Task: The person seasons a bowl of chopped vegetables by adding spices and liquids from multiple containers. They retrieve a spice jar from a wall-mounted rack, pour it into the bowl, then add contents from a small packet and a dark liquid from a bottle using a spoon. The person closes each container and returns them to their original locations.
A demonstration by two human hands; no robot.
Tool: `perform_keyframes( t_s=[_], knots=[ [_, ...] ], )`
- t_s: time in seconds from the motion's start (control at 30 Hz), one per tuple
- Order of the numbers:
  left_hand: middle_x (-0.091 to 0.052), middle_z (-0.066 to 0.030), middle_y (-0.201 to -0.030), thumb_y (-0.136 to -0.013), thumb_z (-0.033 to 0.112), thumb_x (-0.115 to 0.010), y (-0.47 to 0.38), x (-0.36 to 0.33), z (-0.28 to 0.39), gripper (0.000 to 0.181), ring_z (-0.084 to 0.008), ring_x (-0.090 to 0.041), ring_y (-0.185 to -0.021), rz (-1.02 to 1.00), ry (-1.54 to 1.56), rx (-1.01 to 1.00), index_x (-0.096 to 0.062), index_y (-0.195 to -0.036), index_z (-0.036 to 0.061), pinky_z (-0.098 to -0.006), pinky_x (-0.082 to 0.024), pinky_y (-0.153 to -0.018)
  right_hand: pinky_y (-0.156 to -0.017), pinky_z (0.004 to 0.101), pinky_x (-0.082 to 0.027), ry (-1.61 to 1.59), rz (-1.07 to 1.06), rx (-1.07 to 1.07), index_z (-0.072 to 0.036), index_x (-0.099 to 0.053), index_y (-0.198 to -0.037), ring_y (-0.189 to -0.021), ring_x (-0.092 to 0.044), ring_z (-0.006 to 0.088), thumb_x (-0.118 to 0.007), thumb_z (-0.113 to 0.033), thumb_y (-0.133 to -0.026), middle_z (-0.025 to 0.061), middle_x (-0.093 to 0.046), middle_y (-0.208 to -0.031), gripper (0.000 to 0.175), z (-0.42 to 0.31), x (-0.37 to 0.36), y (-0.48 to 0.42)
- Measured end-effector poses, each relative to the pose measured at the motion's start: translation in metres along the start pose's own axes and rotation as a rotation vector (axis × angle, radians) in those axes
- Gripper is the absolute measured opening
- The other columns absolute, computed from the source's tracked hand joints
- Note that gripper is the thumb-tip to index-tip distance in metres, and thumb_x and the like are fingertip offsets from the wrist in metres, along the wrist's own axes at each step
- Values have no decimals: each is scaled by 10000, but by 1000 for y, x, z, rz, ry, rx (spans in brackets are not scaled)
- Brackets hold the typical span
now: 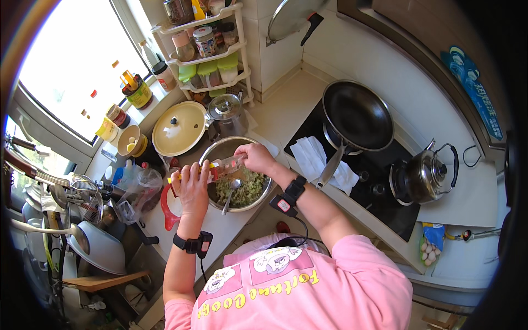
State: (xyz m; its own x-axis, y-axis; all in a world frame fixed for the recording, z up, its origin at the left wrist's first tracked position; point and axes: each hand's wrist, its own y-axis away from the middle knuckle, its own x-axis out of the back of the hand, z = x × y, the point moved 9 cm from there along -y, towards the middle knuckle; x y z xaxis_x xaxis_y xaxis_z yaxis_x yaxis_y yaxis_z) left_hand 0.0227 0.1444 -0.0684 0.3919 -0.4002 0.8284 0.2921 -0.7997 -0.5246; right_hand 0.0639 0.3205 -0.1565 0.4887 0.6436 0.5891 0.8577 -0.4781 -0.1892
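My left hand [193, 187] grips a small red and yellow packet [212, 171] over the left side of a steel mixing bowl [270, 194]. With its fingertips, my right hand [258, 157] pinches the clear plastic end of the packet above the bowl's far side. Chopped green filling [247, 192] lies in the bowl, and a metal spoon [234, 184] rests in it with its handle over the near rim. Just left of the bowl is a red-rimmed container [169, 212], partly hidden behind my left hand.
Behind the bowl stand a yellow pan lid [179, 128] and a steel pot [227, 113]. To the right, a black wok [358, 115], white cloths [319, 163] and a kettle [427, 175] are on the cooktop. Bowls and utensils crowd the left, beside a plastic bag [142, 189].
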Motion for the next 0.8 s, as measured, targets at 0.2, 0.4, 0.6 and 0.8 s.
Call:
perform_keyframes(
  t_s=[0.2,0.4,0.6,0.8],
  knots=[
    [-555,-40,-1110,-691,44,-633,3,-12,-7,504,-238,-490,-1099,-69,63,34,-523,-1180,91,-437,-277,-975,-721,309,-509,-67,-78,-25,-87,-648,-1031,-769,-653,182,-617,-28,-759,78,-683,-831,281,5,-8,-1],
    [-526,-68,-1173,-645,79,-680,4,-11,-11,572,-262,-462,-1140,-125,77,48,-520,-1195,74,-478,-251,-1029,-727,280,-500,-365,-140,-79,-27,-574,-1139,-775,-617,108,-614,-12,-784,39,-651,-845,357,13,-21,-5],
    [-529,-59,-1170,-684,88,-651,-2,2,-7,558,-255,-457,-1148,-128,49,25,-531,-1229,69,-526,-187,-1087,-737,282,-501,-305,-186,-124,-8,-587,-1118,-793,-626,122,-581,18,-797,77,-669,-907,322,31,-36,-14],
    [-542,-51,-1157,-757,44,-561,-7,9,-4,456,-234,-463,-1152,-83,33,11,-545,-1211,74,-536,-198,-1078,-716,275,-498,-336,-125,-60,-27,-662,-1012,-772,-635,122,-577,-3,-806,76,-695,-879,224,21,-31,-13]
  ],
)
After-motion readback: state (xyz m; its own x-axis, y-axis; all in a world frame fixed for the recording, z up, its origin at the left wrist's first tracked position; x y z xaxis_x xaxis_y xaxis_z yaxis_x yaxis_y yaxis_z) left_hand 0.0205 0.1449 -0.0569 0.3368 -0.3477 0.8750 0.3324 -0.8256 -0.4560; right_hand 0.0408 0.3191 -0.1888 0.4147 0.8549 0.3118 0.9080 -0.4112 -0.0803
